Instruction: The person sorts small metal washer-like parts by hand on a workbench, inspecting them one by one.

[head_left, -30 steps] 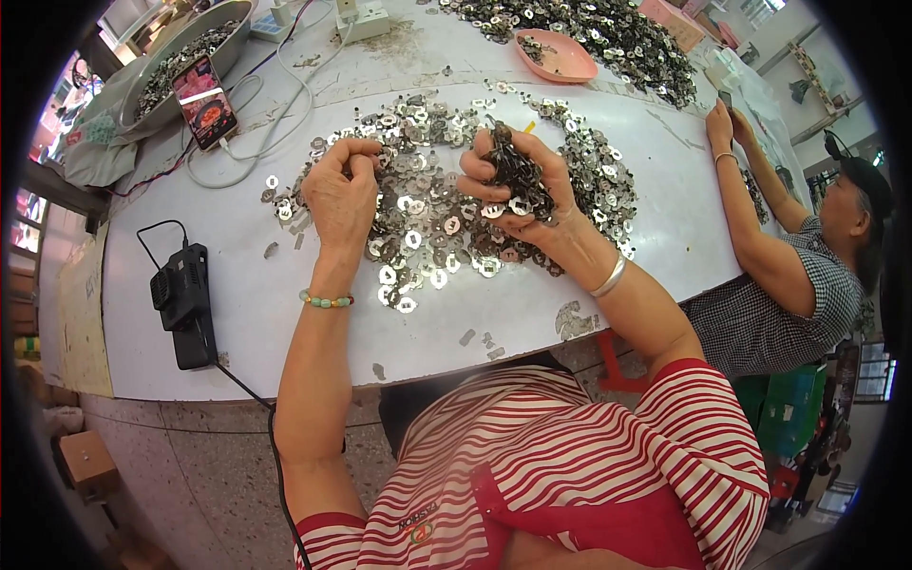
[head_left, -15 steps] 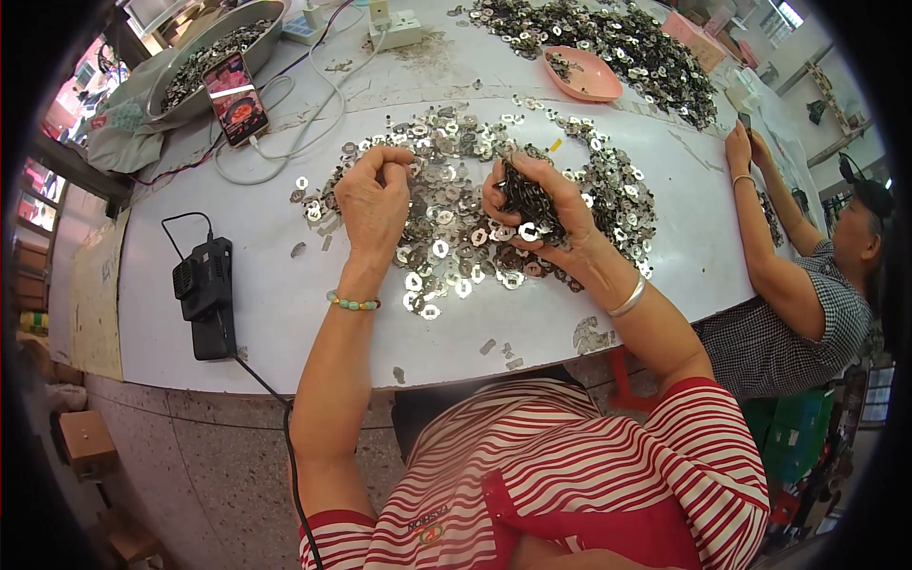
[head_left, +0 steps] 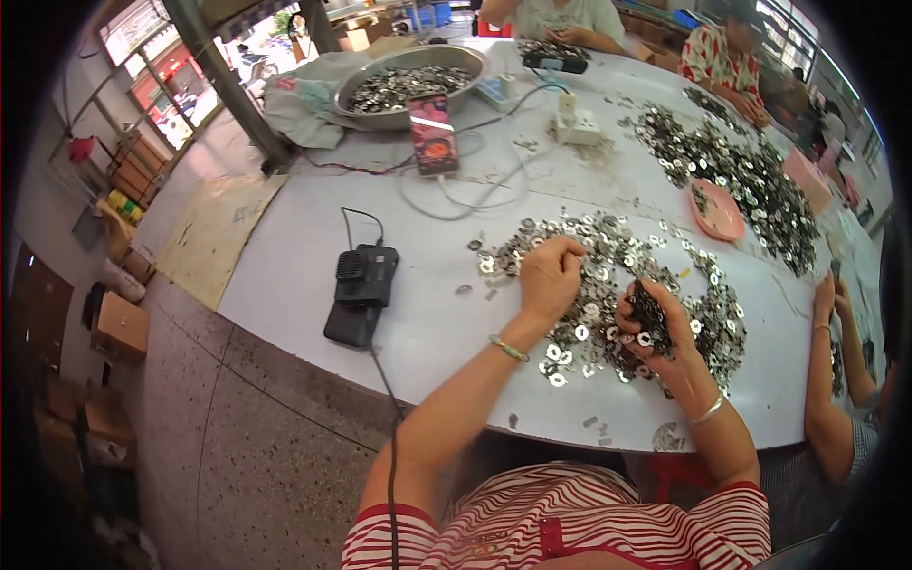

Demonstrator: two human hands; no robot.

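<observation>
A spread of small flat metal pieces (head_left: pixel 593 312), many shiny with a slot in the middle, lies on the white table (head_left: pixel 275 275) under both hands. My right hand (head_left: pixel 676 328) is cupped around a handful of metal pieces (head_left: pixel 648 309), darker in the palm, held just above the spread. Over the left side of the same spread, my left hand (head_left: pixel 549 285) is closed with its fingers curled in. Its fingertips point away from view, so anything between them is hidden.
A black device (head_left: pixel 366 275) with a cable lies left of my arm. Behind are a phone (head_left: pixel 433 138), a metal basin (head_left: pixel 356 116) of pieces, and a power strip (head_left: pixel 577 126). A pink dish (head_left: pixel 717 211) sits by a larger heap (head_left: pixel 760 180). Other people sit around the table.
The view has swung to the left, so the table and hands appear farther right and more people show at the back. The right hand still holds its handful; the left stays curled.
</observation>
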